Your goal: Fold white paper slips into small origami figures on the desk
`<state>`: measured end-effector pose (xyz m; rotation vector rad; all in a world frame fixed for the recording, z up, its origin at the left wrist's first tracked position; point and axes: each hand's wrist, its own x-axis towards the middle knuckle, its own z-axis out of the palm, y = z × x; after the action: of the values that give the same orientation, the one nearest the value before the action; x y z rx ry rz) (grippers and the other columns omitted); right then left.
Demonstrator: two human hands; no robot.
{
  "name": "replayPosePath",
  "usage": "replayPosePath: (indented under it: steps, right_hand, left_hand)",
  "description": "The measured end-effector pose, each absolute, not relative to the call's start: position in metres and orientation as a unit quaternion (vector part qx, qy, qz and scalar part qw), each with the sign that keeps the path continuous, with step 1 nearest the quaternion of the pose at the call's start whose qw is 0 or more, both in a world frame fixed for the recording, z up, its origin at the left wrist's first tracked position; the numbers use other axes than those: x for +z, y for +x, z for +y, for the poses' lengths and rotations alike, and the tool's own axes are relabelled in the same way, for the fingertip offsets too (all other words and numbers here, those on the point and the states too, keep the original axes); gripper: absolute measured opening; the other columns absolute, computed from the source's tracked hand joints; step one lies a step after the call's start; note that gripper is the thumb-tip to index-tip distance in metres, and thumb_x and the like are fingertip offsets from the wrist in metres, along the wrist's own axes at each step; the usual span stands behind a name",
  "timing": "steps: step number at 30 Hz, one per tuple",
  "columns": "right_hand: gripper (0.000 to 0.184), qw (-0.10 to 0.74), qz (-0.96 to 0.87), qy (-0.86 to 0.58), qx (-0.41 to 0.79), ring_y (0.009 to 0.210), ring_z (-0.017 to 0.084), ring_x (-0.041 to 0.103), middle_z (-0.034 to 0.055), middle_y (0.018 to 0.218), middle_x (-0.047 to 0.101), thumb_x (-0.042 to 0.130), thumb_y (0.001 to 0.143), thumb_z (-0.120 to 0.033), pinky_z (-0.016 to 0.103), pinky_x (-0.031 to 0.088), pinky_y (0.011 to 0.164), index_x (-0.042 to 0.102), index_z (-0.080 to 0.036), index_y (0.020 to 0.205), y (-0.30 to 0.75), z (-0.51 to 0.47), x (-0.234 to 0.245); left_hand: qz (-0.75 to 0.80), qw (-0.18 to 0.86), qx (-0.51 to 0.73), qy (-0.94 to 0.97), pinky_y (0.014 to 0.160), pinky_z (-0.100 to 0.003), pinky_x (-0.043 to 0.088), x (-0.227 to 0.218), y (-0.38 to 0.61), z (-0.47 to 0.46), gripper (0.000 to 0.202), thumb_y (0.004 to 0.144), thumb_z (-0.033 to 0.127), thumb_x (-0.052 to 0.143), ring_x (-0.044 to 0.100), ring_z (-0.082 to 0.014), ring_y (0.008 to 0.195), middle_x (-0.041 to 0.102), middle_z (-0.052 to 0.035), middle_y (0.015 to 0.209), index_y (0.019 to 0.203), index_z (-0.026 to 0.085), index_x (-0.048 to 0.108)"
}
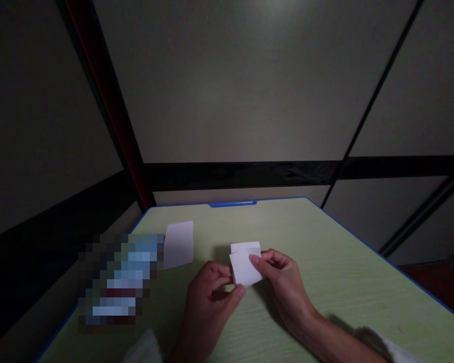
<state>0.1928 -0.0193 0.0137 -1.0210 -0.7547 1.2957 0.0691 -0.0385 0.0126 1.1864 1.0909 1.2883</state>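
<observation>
A folded piece of white paper (245,267) is held between my two hands, above the table. Its layers are offset, so a strip of the back layer shows above the front one. My left hand (212,302) pinches the lower left corner, with the thumb at the bottom edge and the fingers at the left side. Gripping the right side is my right hand (287,282), its thumb flat on the front face and its fingers behind. A separate sheet of white paper (179,245) lies on the table to the left, touched by neither hand.
The light green table (344,287) has a blue edge and a blue handle-like piece (232,204) at its far side. Blurred blue and white things (124,277) lie along the left. Behind the table stand pale panels (234,101) with dark bands.
</observation>
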Motion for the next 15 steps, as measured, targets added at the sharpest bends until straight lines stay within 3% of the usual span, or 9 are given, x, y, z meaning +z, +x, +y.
replayPosePath:
  steps: [7, 11, 15]
  right_hand:
    - [0.019, 0.612, -0.343, -0.432, 0.567, 0.046, 0.006, 0.043, -0.0018, 0.048, 0.055, 0.068, 0.052, -0.026, 0.020, 0.030, 0.046, 0.054, -0.012, 0.050, 0.1912, -0.0218, 0.0128]
    - [0.017, 0.618, -0.353, -0.411, 0.570, 0.046, 0.006, 0.043, -0.0023, 0.050, 0.055, 0.067, 0.054, -0.024, 0.019, 0.031, 0.046, 0.054, -0.013, 0.050, 0.1903, -0.0230, 0.0142]
    - [0.016, 0.630, -0.356, -0.396, 0.565, 0.050, 0.006, 0.046, -0.0017, 0.056, 0.058, 0.066, 0.055, -0.021, 0.018, 0.033, 0.049, 0.055, -0.013, 0.049, 0.1908, -0.0222, 0.0160]
  left_hand:
    - [0.499, 0.492, 0.459, 0.546, 0.054, -0.022, 0.045, 0.0117, 0.0707, -0.0390, 0.012, 0.055, 0.016, 0.060, 0.059, -0.0179, 0.064, 0.066, -0.0041, 0.068, 0.067, 0.015, 0.064]
    - [0.534, 0.427, 0.461, 0.565, 0.045, -0.019, 0.040, 0.0115, 0.0696, -0.0390, 0.008, 0.055, 0.021, 0.061, 0.055, -0.0145, 0.052, 0.063, -0.0013, 0.054, 0.052, 0.014, 0.064]
    - [0.548, 0.433, 0.447, 0.559, 0.043, -0.019, 0.039, 0.0124, 0.0710, -0.0399, 0.014, 0.059, 0.023, 0.057, 0.051, -0.0113, 0.045, 0.059, 0.0003, 0.046, 0.048, 0.014, 0.060]
